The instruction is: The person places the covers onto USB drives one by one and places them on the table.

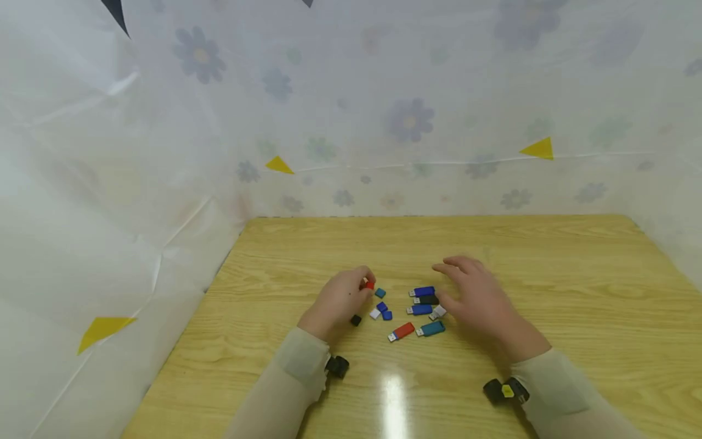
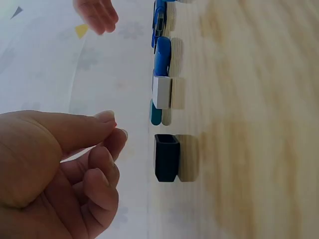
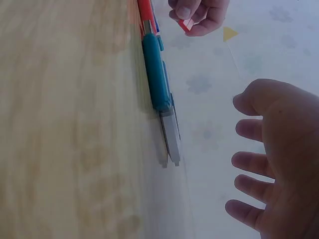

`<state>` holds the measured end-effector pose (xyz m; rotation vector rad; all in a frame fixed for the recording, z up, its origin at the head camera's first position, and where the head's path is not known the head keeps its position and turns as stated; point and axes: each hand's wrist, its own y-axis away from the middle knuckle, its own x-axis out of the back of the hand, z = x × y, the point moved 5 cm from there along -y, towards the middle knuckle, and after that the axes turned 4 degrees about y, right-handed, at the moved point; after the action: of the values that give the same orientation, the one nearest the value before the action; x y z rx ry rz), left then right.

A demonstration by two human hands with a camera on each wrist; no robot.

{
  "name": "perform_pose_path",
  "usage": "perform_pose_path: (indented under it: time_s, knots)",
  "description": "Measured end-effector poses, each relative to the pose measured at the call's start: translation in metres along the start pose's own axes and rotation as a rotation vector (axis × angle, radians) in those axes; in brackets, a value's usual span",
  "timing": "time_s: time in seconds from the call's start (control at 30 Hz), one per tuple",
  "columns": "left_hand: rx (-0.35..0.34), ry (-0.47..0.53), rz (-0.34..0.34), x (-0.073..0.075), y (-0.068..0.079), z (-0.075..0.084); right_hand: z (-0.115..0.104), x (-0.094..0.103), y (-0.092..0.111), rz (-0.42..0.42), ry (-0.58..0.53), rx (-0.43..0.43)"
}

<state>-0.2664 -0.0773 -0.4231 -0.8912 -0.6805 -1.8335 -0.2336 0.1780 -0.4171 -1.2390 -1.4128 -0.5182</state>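
Observation:
My left hand (image 1: 340,300) pinches a small red USB stick cap (image 1: 370,285) between thumb and forefinger, a little above the table. Near it lie loose caps: a teal cap (image 1: 381,292), two blue ones, a white cap (image 1: 375,314) and a black cap (image 2: 167,158). Over the right side of the uncapped USB sticks hovers my right hand (image 1: 482,300), fingers spread and holding nothing. Those sticks include a red stick (image 1: 402,331), a teal stick (image 3: 157,74), a black stick (image 1: 426,300), two blue ones and a white stick (image 1: 437,313), partly by the right thumb.
A wood-grain table (image 1: 307,244) carries everything. Behind it and at the left hangs a flowered white sheet (image 1: 351,110) with yellow tape pieces (image 1: 280,164). Black wrist cameras (image 1: 337,366) sit at both sleeves.

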Motion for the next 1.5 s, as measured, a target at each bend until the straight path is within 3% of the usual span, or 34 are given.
perform_pose_path:
  time_s: [0.17, 0.4, 0.6, 0.83, 0.97, 1.2, 1.3, 1.5]
  knots:
    - [-0.002, 0.008, 0.03, 0.001, -0.001, 0.006, -0.013, -0.006, 0.002, -0.035, -0.041, 0.034]
    - [-0.004, -0.053, 0.053, 0.002, -0.003, 0.013, -0.041, -0.019, 0.003, -0.087, -0.041, 0.167]
    - [-0.076, -0.096, 0.067, 0.0, -0.002, 0.017, -0.056, -0.029, 0.004, -0.18, -0.043, 0.25]
    - [-0.146, -0.092, 0.103, -0.001, 0.0, 0.025, -0.061, -0.033, 0.004, -0.263, -0.038, 0.284]
    - [-0.174, -0.081, 0.124, 0.0, 0.0, 0.03, -0.061, -0.036, 0.004, -0.287, -0.04, 0.281]
    - [-0.198, -0.062, 0.139, 0.0, 0.003, 0.032, -0.06, -0.039, 0.004, -0.259, -0.049, 0.258]
    - [-0.214, -0.059, 0.138, 0.001, 0.002, 0.033, -0.056, -0.038, 0.002, -0.226, -0.075, 0.204]
    - [-0.234, -0.041, 0.13, 0.0, 0.003, 0.032, -0.044, -0.035, 0.0, -0.165, -0.212, 0.02]
